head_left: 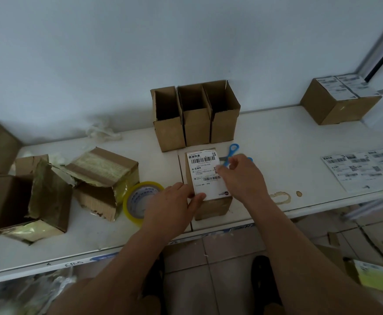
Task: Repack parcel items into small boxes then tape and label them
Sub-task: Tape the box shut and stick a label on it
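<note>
A small closed cardboard box (213,206) lies on the white table (299,178), with a white shipping label (205,172) on its top face. My left hand (174,208) sits at the box's near left corner, thumb pressing the label's lower edge. Fingers of my right hand (243,176) lie flat on the label's right edge. A roll of yellowish tape (140,198) lies just left of my left hand. Blue-handled scissors (232,153) lie behind my right hand, partly hidden by it.
Three open small boxes (195,114) stand in a row behind the labelled box. Torn opened parcels (49,189) crowd the left side. A labelled box (338,101) sits at the far right, and label sheets (363,169) lie at the right edge.
</note>
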